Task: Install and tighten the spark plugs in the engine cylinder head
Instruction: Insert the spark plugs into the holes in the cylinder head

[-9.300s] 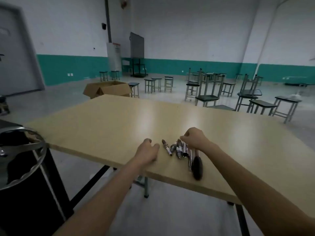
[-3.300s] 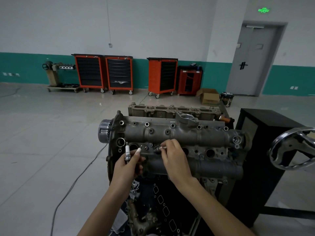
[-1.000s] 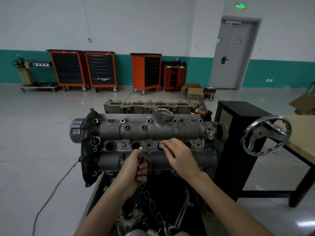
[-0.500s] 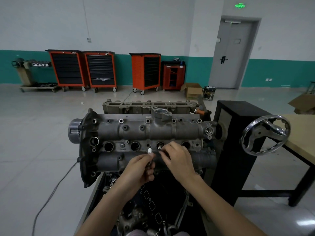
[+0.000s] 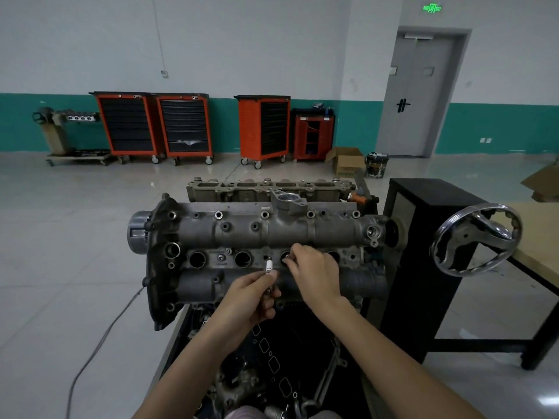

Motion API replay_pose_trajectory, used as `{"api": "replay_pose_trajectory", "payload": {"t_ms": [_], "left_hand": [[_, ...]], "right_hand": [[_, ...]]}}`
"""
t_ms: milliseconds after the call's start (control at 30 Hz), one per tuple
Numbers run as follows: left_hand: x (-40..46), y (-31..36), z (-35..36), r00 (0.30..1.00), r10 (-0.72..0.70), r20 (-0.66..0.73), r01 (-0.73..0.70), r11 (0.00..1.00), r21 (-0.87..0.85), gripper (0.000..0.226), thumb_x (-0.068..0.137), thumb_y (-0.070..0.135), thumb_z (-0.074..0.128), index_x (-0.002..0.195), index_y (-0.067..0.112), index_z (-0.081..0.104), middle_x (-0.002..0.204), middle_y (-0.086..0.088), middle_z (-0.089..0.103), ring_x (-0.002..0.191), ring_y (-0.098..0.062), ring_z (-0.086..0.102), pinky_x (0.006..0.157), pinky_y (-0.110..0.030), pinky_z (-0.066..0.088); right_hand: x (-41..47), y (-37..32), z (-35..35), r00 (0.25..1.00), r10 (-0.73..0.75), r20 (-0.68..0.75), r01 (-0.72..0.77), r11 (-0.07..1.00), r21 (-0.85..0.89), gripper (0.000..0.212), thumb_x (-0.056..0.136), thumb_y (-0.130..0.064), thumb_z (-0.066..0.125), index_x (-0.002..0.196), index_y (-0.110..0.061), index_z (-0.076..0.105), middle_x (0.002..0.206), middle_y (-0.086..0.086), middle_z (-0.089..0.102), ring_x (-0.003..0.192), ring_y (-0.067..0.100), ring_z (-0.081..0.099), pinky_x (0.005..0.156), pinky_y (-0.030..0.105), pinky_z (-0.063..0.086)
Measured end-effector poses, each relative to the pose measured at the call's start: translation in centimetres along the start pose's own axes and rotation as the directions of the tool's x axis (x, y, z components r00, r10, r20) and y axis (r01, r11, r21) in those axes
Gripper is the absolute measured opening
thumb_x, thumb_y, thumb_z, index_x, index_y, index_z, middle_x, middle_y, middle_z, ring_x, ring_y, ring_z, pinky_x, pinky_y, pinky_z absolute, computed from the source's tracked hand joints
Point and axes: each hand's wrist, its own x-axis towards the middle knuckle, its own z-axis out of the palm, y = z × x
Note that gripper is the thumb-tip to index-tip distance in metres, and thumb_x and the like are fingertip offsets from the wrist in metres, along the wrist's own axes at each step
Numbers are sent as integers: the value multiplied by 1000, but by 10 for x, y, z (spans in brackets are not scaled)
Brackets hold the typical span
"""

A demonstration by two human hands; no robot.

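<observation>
The grey cylinder head (image 5: 302, 231) lies across the stand in front of me, with a row of round plug wells along its middle. My left hand (image 5: 251, 294) holds a spark plug (image 5: 268, 265) upright, its white tip poking above my fingers just below the wells. My right hand (image 5: 314, 270) rests over the third well (image 5: 285, 257), fingertips pinched at its rim; whatever they hold is hidden. Two wells on the left (image 5: 197, 260) show as dark holes.
A black stand cabinet (image 5: 423, 267) with a chrome handwheel (image 5: 476, 240) stands right of the engine. A wooden table (image 5: 538, 237) lies at the far right. Orange tool carts (image 5: 154, 128) line the back wall. A cable (image 5: 99, 343) trails on the floor at left.
My left hand has shifted slightly right and lifted the spark plug, whose white tip shows more clearly. My right hand stays at the third well.
</observation>
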Motion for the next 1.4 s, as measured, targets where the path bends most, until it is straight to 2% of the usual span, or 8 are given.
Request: {"api": "replay_pose_trajectory", "payload": {"t_ms": [133, 333, 567, 867, 1000, 1067, 1200, 1400], "left_hand": [[0, -1, 1, 1000, -3, -7, 3, 1000, -17, 13, 92, 15, 55, 95, 5, 62, 58, -3, 55, 43, -7, 41, 39, -19, 37], [-2, 0, 7, 1000, 9, 5, -8, 1000, -4, 10, 92, 13, 55, 91, 5, 62, 58, -1, 56, 42, -6, 41, 40, -18, 39], [6, -9, 36, 992, 69, 104, -87, 980, 181, 19, 93, 8, 54, 97, 16, 70, 65, 4, 63, 53, -2, 49, 50, -18, 44], [20, -16, 79, 983, 43, 178, -103, 933, 345, 23, 95, -1, 43, 100, 10, 62, 86, -8, 63, 71, -15, 57, 55, -19, 49], [33, -18, 87, 984, 175, 25, -168, 887, 431, 16, 91, 3, 55, 104, 12, 55, 94, -8, 64, 79, -14, 61, 58, -18, 50], [41, -17, 86, 975, 214, -54, -177, 904, 389, 12, 91, 1, 55, 95, 12, 54, 89, -7, 61, 75, -14, 59, 58, -18, 50], [51, -18, 77, 954, 258, -155, -197, 925, 324, 12, 91, -4, 52, 98, 4, 55, 86, -9, 57, 72, -18, 58, 66, -25, 52], [49, -26, 69, 964, 230, -130, -178, 930, 322, 13, 92, 1, 53, 86, 13, 57, 84, -7, 60, 66, -12, 58, 54, -17, 51]], "right_hand": [[-9, -2, -2, 1000, -10, 30, 11, 1000, -22, 26, 94, -37, 45, 102, -17, 60, 99, 0, 60, 84, 21, 61, 70, 30, 39], [-22, 3, -12, 989, 145, -22, -128, 927, 352, 17, 94, -26, 50, 88, -13, 58, 81, -6, 55, 70, 12, 55, 59, 24, 39], [-21, 19, -36, 851, 303, 429, -511, 292, 808, 21, 89, -31, 57, 75, -20, 68, 58, -9, 63, 53, 0, 53, 48, 15, 40], [-28, 51, -53, 716, 285, 638, -666, 5, 746, 13, 84, -21, 65, 80, -9, 65, 63, 1, 59, 47, 8, 48, 49, 23, 34], [-26, 64, -59, 703, 396, 591, -609, -96, 788, 14, 86, -11, 61, 73, -9, 57, 59, 0, 51, 48, 7, 42, 40, 16, 33], [-26, 68, -60, 745, 439, 502, -559, 2, 829, 11, 86, -7, 59, 75, -9, 58, 62, 1, 53, 50, 6, 47, 45, 16, 38], [-29, 72, -58, 884, 422, 200, -404, 478, 780, 9, 83, -8, 62, 80, -16, 58, 70, -2, 61, 62, 5, 58, 58, 18, 47], [-35, 64, -37, 998, 69, -8, -65, 961, 270, 5, 89, -13, 56, 93, -11, 55, 90, 1, 58, 84, 15, 55, 71, 27, 43]]}}
